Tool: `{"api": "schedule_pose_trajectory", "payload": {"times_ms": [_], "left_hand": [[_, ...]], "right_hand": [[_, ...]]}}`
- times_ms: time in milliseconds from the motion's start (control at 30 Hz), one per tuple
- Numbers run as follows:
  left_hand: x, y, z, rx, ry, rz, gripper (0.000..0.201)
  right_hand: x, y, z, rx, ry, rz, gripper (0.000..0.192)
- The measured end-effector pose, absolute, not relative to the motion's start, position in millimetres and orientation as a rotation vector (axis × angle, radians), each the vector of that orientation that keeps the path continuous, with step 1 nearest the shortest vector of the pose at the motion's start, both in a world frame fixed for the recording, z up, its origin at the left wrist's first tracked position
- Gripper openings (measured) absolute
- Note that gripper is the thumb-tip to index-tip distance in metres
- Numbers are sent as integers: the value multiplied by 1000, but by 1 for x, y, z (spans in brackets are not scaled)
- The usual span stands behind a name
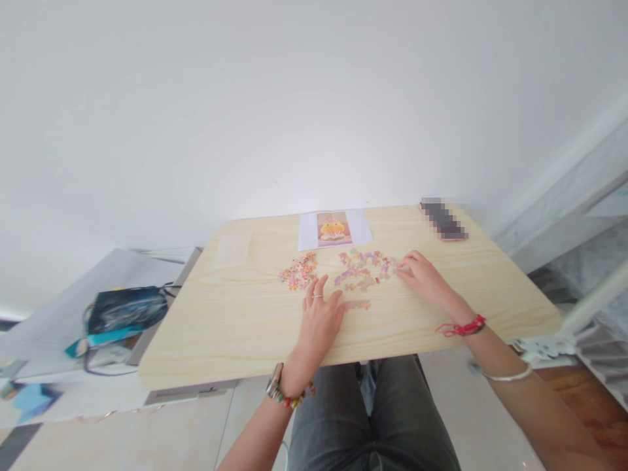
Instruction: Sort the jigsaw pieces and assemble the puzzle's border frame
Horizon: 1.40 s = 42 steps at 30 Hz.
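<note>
My left hand (321,320) rests on the table with its fingers apart, just below a heap of jigsaw pieces (299,271). Its thumb lies by a short joined strip of puzzle pieces (357,305). Over to the right, my right hand (422,278) has its fingers pinched together on a jigsaw piece (396,268), which they partly hide. Between the two hands, loose pink and purple puzzle pieces (362,265) lie spread out. Behind them is a printed sheet (360,226) with a picture of a yellow figure.
A phone (444,221), blurred out, lies at the table's back right. A pale, see-through sheet (233,250) is at the back left of the wooden table (206,333). The white wall (314,118) stands right behind. Left of the table is a dark bag (128,311).
</note>
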<state>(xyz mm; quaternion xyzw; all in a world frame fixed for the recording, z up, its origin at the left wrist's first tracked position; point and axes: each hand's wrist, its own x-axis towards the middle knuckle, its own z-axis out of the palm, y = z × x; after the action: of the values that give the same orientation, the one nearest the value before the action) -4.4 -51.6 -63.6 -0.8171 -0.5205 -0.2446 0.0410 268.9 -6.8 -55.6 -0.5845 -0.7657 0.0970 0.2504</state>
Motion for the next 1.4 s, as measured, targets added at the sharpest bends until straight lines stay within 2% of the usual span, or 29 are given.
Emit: {"api": "schedule_pose_trajectory", "payload": {"times_ms": [233, 667, 900, 1067, 1400], "left_hand": [[-5, -53, -63, -2513, -1591, -762, 18], [-1, -55, -62, -2514, -1597, -795, 18], [-5, -52, -62, -2527, -1586, -799, 19], [-3, -45, -58, -2546, -1563, -829, 20], [-2, -28, -56, -2528, -1453, -934, 19]], "right_hand": [[245, 10, -40, -1484, -2166, 250, 15], [200, 57, -35, -1424, -2333, 339, 13], [237, 61, -40, -1546, -2286, 200, 12], [263, 49, -45, -1578, -2297, 213, 13], [255, 55, -41, -1562, -2229, 239, 16]]}}
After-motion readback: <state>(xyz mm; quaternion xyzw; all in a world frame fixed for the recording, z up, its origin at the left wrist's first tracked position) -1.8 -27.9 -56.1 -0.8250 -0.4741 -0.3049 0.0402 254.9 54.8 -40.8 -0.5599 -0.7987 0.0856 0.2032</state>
